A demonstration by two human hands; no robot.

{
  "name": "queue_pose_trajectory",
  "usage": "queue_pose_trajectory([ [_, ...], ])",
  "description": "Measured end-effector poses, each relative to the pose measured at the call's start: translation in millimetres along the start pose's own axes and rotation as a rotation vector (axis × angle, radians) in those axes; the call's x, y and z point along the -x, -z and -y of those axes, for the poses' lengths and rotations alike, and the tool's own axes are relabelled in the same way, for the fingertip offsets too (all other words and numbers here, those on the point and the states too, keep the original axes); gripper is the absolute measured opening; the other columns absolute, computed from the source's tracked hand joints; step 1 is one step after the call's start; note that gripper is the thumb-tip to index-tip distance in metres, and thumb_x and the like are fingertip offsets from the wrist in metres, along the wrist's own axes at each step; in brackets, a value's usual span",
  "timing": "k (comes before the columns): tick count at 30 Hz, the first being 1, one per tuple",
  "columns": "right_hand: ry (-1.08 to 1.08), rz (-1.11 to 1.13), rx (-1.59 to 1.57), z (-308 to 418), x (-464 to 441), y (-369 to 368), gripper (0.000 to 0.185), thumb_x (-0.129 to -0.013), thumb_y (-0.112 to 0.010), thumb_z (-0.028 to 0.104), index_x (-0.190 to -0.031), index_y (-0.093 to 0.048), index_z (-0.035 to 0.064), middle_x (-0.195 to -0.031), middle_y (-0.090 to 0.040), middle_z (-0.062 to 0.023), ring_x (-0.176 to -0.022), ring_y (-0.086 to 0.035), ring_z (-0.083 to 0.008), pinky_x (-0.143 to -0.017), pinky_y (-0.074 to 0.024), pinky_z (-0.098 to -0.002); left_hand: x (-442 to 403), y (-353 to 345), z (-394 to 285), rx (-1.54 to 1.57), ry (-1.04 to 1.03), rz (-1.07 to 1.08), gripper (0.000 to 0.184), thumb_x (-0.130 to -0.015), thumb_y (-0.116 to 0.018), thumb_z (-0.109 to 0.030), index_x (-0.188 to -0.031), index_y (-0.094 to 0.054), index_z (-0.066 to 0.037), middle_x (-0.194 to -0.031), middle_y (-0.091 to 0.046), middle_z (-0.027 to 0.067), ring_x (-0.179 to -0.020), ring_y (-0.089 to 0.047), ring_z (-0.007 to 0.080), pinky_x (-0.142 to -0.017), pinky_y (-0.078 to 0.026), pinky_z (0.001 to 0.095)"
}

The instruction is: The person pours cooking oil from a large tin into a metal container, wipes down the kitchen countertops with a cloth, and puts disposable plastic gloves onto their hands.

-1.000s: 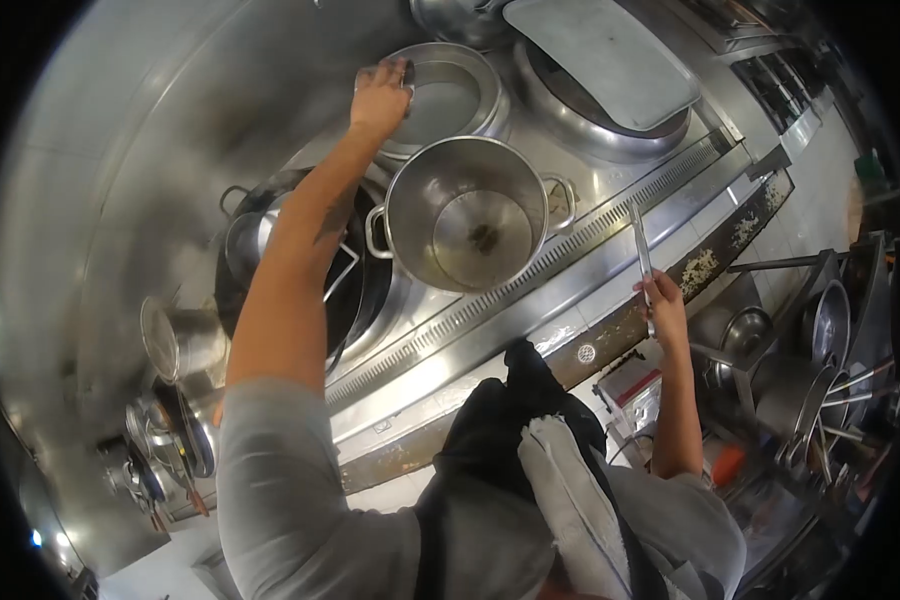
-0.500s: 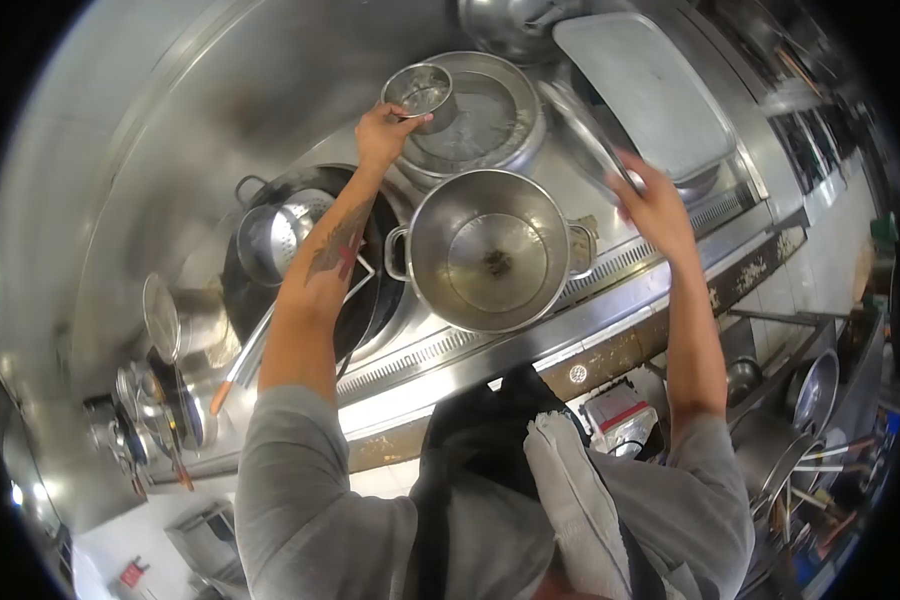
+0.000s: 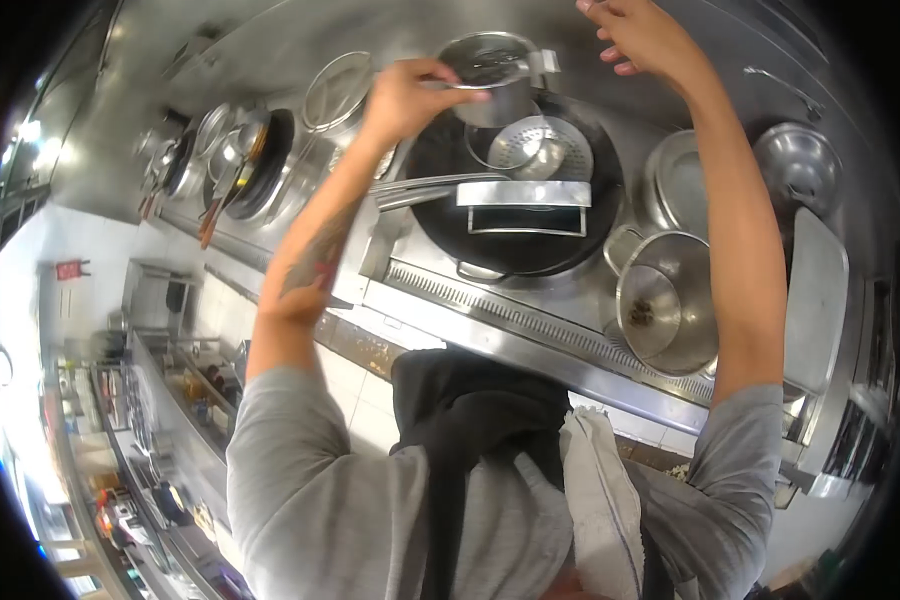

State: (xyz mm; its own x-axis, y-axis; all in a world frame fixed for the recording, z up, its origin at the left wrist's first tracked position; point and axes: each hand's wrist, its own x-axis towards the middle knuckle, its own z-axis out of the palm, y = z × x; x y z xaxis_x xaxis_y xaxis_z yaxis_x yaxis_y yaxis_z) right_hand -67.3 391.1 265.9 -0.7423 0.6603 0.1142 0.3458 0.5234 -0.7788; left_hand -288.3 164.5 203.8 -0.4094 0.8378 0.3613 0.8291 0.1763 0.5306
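Note:
My left hand [image 3: 410,98] grips the rim of a small stainless steel pot [image 3: 493,95] between thumb and fingers. The pot is upright with a short bracket-like handle and hangs over the back of a black wok [image 3: 425,225]. A perforated strainer [image 3: 540,150] rests in that wok, and a metal frame [image 3: 525,195] lies across its front part. Near the top edge of the view, my right hand [image 3: 640,35] is raised with fingers loosely curled and apart; nothing shows in it. Below my right forearm stands a larger two-handled pot [image 3: 670,300] with dark residue on its bottom.
A round steel vessel [image 3: 678,180] and a steel bowl [image 3: 800,165] stand behind the large pot. A flat tray [image 3: 818,300] lies at the far right. Left of the wok are a round sieve [image 3: 337,92] and several pans [image 3: 265,165]. The counter's slotted front edge [image 3: 500,300] runs below.
The view has swung left. My left hand has carried the small pot from the round vessel to above the wok. My right hand has let go of a long metal item and risen.

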Motion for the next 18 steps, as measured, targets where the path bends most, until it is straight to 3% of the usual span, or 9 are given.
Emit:
queue_pose_trajectory([
  [2,-0.004,0.139,-0.057,15.0,-28.7,-37.6,0.059,-0.095,-0.061,0.048,-0.131,-0.059,0.0005,-0.112,-0.065,-0.0148,-0.081,-0.068,-0.0185,-0.068,-0.0578,-0.0288,36.1,67.2,19.8,-0.064,0.099,-0.030,0.042,-0.072,-0.089,-0.038,-0.084,-0.074,-0.001,-0.079,-0.069,0.0041,-0.077,-0.061,0.0122,-0.073,-0.048,0.0280],
  [3,0.002,0.150,-0.055,21.2,-43.6,-61.8,0.059,-0.095,-0.061,0.048,-0.131,-0.059,0.0005,-0.112,-0.065,-0.0148,-0.081,-0.068,-0.0185,-0.068,-0.0578,-0.0288,51.9,96.8,46.4,-0.099,0.076,-0.051,0.047,-0.069,-0.090,-0.044,-0.085,-0.075,-0.002,-0.082,-0.073,0.0077,-0.078,-0.067,0.0174,-0.077,-0.052,0.0329],
  [4,-0.044,0.233,-0.072,25.0,-58.8,-89.1,0.057,-0.095,-0.062,0.045,-0.131,-0.059,-0.0002,-0.112,-0.065,-0.0157,-0.082,-0.069,-0.0184,-0.069,-0.0583,-0.0288,70.5,129.1,49.5,-0.191,0.219,-0.010,0.046,-0.070,-0.090,-0.042,-0.085,-0.074,-0.001,-0.079,-0.071,0.0057,-0.076,-0.065,0.0161,-0.074,-0.050,0.0312],
  [7,-0.126,0.364,-0.159,35.2,-98.0,-175.4,0.054,-0.095,-0.063,0.038,-0.130,-0.057,-0.0027,-0.112,-0.065,-0.0176,-0.084,-0.070,-0.0191,-0.070,-0.0593,-0.0293,129.9,210.0,114.4,-0.144,0.258,-0.084,0.030,-0.071,-0.090,-0.026,-0.079,-0.072,-0.003,-0.074,-0.067,0.0001,-0.071,-0.059,0.0090,-0.068,-0.045,0.0259],
  [10,-0.167,0.457,-0.312,35.1,-141.8,-283.3,0.053,-0.095,-0.065,0.030,-0.130,-0.053,-0.0081,-0.112,-0.066,-0.0198,-0.092,-0.071,-0.0245,-0.074,-0.0608,-0.0317,185.8,280.4,164.4,-0.060,0.394,-0.145,0.021,-0.073,-0.087,-0.011,-0.080,-0.069,-0.002,-0.084,-0.069,0.0029,-0.084,-0.061,0.0114,-0.086,-0.047,0.0272],
  [11,-0.209,0.447,-0.422,40.6,-153.8,-322.4,0.049,-0.094,-0.066,0.026,-0.126,-0.055,-0.0094,-0.108,-0.066,-0.0217,-0.088,-0.072,-0.0268,-0.073,-0.0621,-0.0322,205.2,298.3,183.3,-0.010,0.446,-0.170,0.022,-0.074,-0.086,-0.007,-0.082,-0.067,0.000,-0.090,-0.069,0.0048,-0.089,-0.061,0.0125,-0.091,-0.048,0.0296],
  [13,-0.278,0.432,-0.513,44.4,-176.3,-399.8,0.046,-0.093,-0.068,0.023,-0.121,-0.056,-0.0107,-0.103,-0.065,-0.0237,-0.085,-0.073,-0.0291,-0.071,-0.0635,-0.0327,238.6,322.6,218.8,-0.022,0.527,-0.223,0.021,-0.075,-0.084,-0.004,-0.084,-0.066,0.002,-0.090,-0.068,0.0043,-0.093,-0.062,0.0139,-0.086,-0.054,0.0316],
  [16,-0.442,0.439,-0.734,56.2,-204.5,-492.2,0.054,-0.092,-0.068,0.019,-0.130,-0.047,-0.0128,-0.115,-0.060,-0.0299,-0.091,-0.072,-0.0330,-0.077,-0.0637,-0.0365,285.0,344.3,292.2,-0.017,0.705,-0.227,0.022,-0.074,-0.084,0.000,-0.085,-0.065,0.003,-0.091,-0.068,0.0047,-0.093,-0.062,0.0138,-0.085,-0.057,0.0330],
  [18,-0.735,0.317,-0.956,73.5,-210.5,-531.0,0.059,-0.091,-0.068,0.016,-0.136,-0.039,-0.0089,-0.126,-0.052,-0.0336,-0.093,-0.071,-0.0390,-0.082,-0.0634,-0.0397,306.9,338.4,335.6,0.030,0.704,-0.254,0.023,-0.073,-0.084,0.001,-0.085,-0.065,0.003,-0.091,-0.067,0.0053,-0.094,-0.063,0.0139,-0.086,-0.058,0.0345],
])
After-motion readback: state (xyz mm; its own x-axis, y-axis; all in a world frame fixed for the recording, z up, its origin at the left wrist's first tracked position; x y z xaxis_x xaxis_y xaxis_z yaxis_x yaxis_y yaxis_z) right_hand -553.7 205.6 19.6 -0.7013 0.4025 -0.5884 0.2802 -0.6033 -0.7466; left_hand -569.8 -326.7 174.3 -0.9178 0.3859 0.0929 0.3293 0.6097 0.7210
